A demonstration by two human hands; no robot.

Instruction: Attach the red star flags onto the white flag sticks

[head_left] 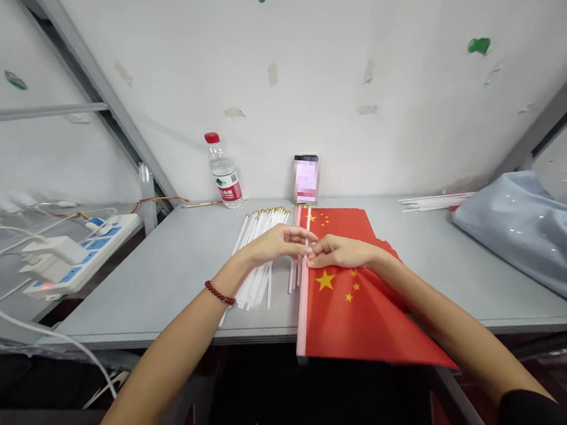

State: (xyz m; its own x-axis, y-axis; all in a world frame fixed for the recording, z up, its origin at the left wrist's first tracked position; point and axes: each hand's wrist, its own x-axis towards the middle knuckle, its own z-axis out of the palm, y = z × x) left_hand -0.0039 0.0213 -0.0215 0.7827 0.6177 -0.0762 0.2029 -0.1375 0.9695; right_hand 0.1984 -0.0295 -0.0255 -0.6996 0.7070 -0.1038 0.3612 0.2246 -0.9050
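Observation:
My left hand [285, 242] is closed with its fingertips on a white flag stick [308, 220], which stands along the white edge of a red flag. My right hand [339, 252] pinches at that same edge of the red flag [373, 323], its fingertips touching my left fingers. The flag has yellow stars and lies over a stack at the table's front edge. Behind it lies another red flag [352, 220], partly covered by my right hand and forearm. Beside my left hand, a bundle of white sticks with gold tips [257, 283] is spread on the table.
A phone [306, 180] leans on the wall, and a water bottle with a red cap [225, 178] stands left of it. A power strip [86, 255] with cables is at the left. More white sticks [431, 200] and a pale blue bag [525, 227] lie on the right.

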